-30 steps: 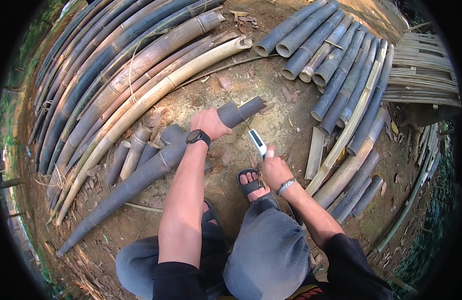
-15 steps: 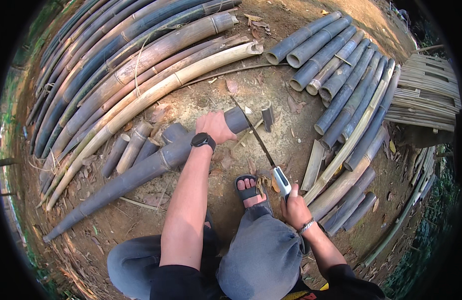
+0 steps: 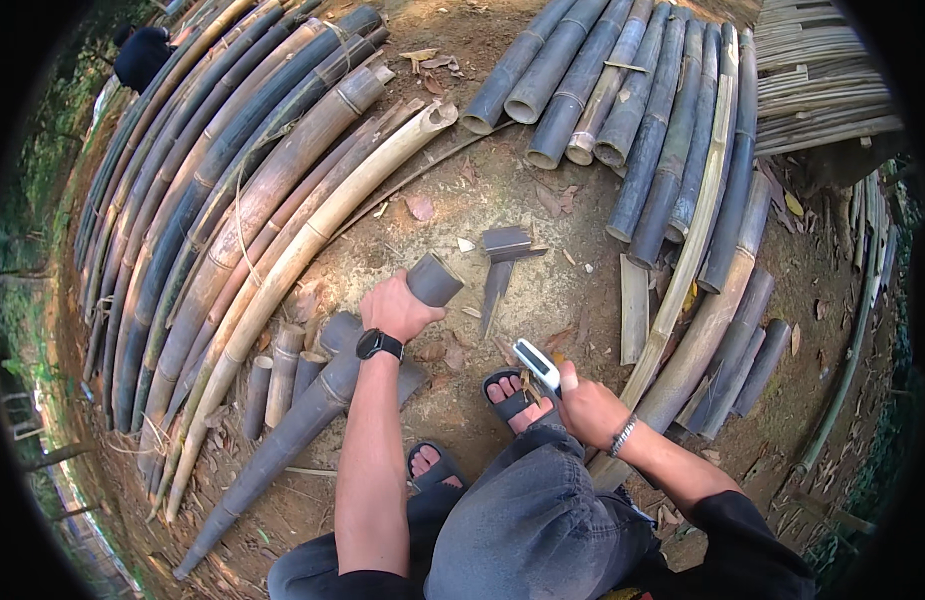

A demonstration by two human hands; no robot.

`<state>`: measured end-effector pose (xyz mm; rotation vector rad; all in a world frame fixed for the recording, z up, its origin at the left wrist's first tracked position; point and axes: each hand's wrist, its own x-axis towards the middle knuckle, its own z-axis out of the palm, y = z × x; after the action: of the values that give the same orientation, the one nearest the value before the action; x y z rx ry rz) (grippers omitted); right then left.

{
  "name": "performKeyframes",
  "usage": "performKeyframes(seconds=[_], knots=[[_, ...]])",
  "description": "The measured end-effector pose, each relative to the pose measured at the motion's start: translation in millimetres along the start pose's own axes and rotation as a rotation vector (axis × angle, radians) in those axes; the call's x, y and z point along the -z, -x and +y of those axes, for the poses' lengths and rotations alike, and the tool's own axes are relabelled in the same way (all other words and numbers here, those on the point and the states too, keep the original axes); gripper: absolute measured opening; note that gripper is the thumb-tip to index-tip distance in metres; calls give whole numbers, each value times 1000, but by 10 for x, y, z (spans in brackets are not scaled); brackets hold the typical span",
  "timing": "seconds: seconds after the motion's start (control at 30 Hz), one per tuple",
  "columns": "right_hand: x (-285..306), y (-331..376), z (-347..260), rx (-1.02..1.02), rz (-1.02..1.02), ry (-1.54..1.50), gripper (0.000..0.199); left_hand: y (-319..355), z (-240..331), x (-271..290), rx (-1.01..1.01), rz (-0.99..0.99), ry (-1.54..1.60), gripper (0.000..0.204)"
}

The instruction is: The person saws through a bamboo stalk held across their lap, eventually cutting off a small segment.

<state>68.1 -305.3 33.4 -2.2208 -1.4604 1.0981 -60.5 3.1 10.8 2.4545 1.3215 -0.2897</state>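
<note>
My left hand (image 3: 397,308) is wrapped round a dark bamboo pole (image 3: 282,425), just behind its cut, hollow end. The pole slants down to the lower left and lies across a short, thick bamboo piece (image 3: 339,332). In my right hand (image 3: 588,408) is a hand saw (image 3: 538,366) with a white and grey handle, held apart from the pole above my sandalled foot. Its blade cannot be made out now. Beyond the pole's end, a small dark bamboo offcut (image 3: 507,242) and a narrow dark piece (image 3: 496,292) lie on pale sawdust.
Long bamboo poles (image 3: 222,235) are stacked at the left, with short lengths (image 3: 282,375) beside them. Cut bamboo tubes (image 3: 582,90) lie in a row at the right, near split slats (image 3: 822,85). Another person (image 3: 144,58) in dark clothing is at the far upper left.
The saw has come away from the pole's end and back towards me; its long blade no longer shows. The view has shifted. My left hand keeps its hold on the pole.
</note>
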Motion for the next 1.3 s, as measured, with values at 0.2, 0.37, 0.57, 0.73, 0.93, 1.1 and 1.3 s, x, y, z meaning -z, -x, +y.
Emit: performKeyframes(seconds=[0.2,0.37,0.57,0.73,0.93,1.1,1.3], knots=[[45,-523,-71,15,11,-47,41,33,200,11,11,-8,-2,65],[186,-331,-116,12,-14,-32,36,44,146,-16,-7,61,-48,67],[-10,-462,-11,12,17,-76,48,13,190,22,44,0,-43,67],[-82,-703,38,25,47,-79,46,-10,178,-136,2,44,-49,75],[118,-273,-49,-15,17,-92,33,-5,104,-8,39,18,-60,71],[-176,-992,0,59,58,-27,42,-16,214,-36,21,3,-92,75],[-69,-607,-5,24,59,-66,41,-11,149,-50,-9,32,-65,75]])
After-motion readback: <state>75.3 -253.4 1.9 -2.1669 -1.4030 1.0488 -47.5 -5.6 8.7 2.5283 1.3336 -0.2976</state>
